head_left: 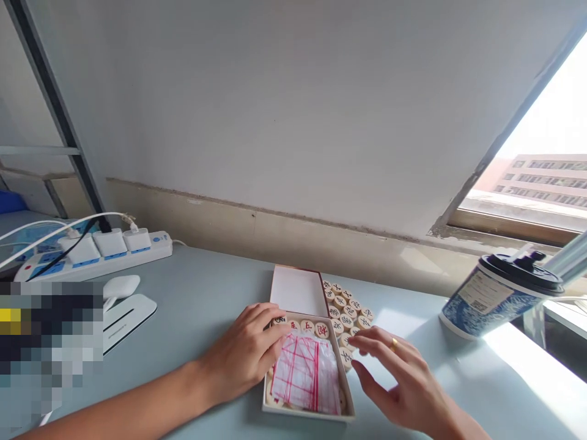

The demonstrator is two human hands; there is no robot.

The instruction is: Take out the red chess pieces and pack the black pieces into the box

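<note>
A shallow open box [309, 413] holds round Chinese chess pieces [321, 330] with red characters. On top of them lies a folded clear plastic sheet with red lines [300, 373]. My left hand [247, 342] is closed over the box's left wall, its fingertips beside a piece with a black character [279, 319] in the far corner. Over the box's right side hovers my right hand [398, 379], thumb and fingers apart. Its fingertips are at the near end of the loose pieces [347, 310] on the desk; whether they touch is unclear.
The box lid [297, 290] lies inside-up behind the box. A paper cup with a black lid [499, 299] stands at the right, near the window. At the left are a power strip [156, 246] with plugs and cables, and a white device [131, 321]. A wall [275, 153] rises behind the desk.
</note>
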